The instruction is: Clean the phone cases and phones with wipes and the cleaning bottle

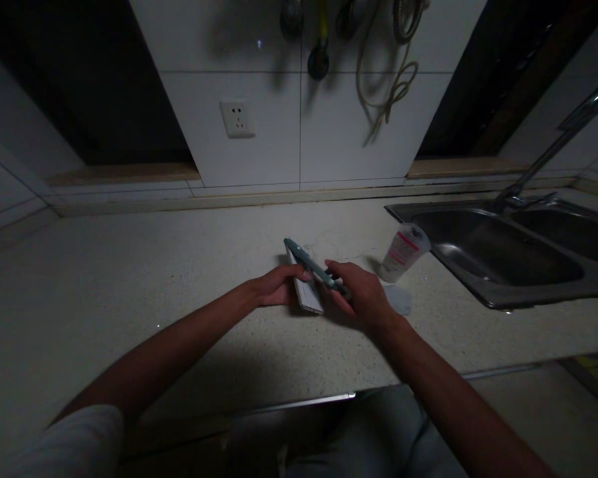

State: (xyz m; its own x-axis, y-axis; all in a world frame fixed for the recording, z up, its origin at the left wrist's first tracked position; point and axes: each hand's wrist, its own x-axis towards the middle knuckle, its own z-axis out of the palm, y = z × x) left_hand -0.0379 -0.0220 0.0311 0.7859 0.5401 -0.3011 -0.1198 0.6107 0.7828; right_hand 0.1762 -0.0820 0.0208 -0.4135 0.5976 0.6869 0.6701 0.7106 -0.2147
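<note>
Over the counter, my left hand (282,284) is closed around a pale smartphone (306,295), held tilted with its lower edge toward me. My right hand (355,290) grips the near end of a grey-green phone case (309,263). At their far ends the case and the phone meet, and toward me they spread apart in a narrow wedge. My left thumb reaches up to the case's edge. Some fingers of both hands are hidden. Just beyond my right wrist lies a flat, pale grey piece (398,300), partly covered by the arm.
A clear plastic cup (402,253) with pink print stands tilted-looking right of my hands. Farther right is a steel double sink (498,255) with a tall faucet (553,143). The speckled counter (179,265) runs to a tiled wall with a socket (238,119) and hanging cord (386,99).
</note>
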